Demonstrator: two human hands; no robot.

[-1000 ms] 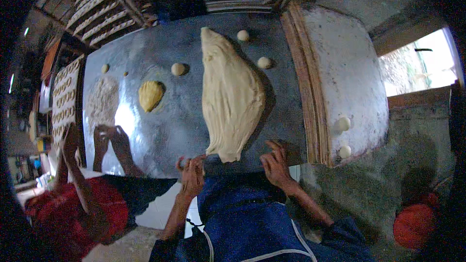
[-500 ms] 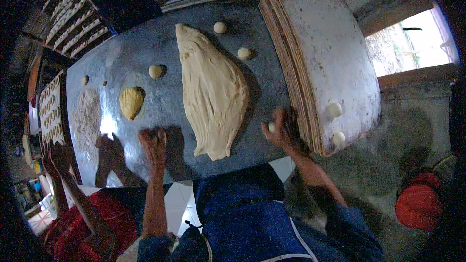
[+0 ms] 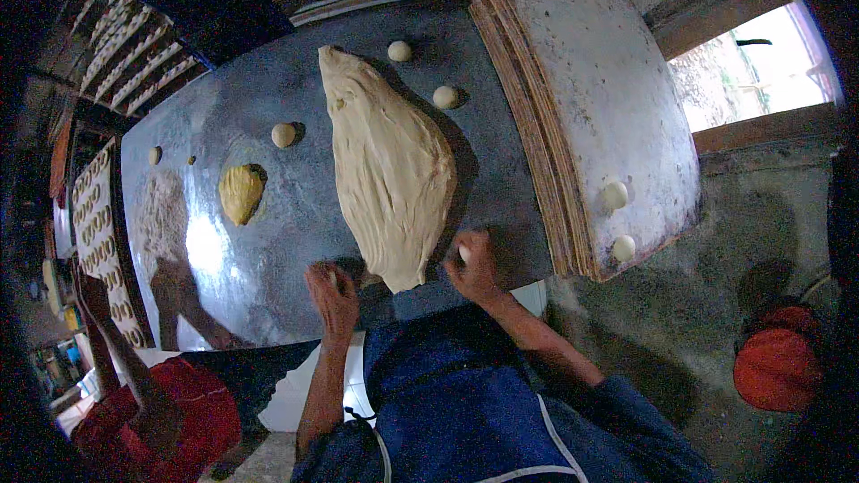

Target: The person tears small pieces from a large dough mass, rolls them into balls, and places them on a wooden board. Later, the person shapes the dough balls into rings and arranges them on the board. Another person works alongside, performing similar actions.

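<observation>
A large, long slab of pale dough (image 3: 394, 170) lies down the middle of the grey worktable. At its near end on the left, my left hand (image 3: 335, 304) is curled over the tabletop with a bit of pale dough showing between the fingers. My right hand (image 3: 474, 268) is on the other side of that end, its fingers cupped round a small dough ball (image 3: 463, 253). Three round dough balls rest farther off: one (image 3: 284, 134) left of the slab, two (image 3: 399, 51) (image 3: 446, 97) to its right. A yellow dough lump (image 3: 241, 194) sits to the left.
On the right stands a stack of wooden boards (image 3: 617, 98), two dough balls (image 3: 615, 195) on top. Flour (image 3: 163, 210) is spread at the table's left. A co-worker in a red shirt (image 3: 170, 411) works there beside a tray of ring-shaped pieces (image 3: 97, 233). Loaded racks (image 3: 134, 45) stand behind.
Both my hands have moved inward toward the slab's near end, the left one rightward and nearer me, the right one leftward. The co-worker's arms have shifted slightly.
</observation>
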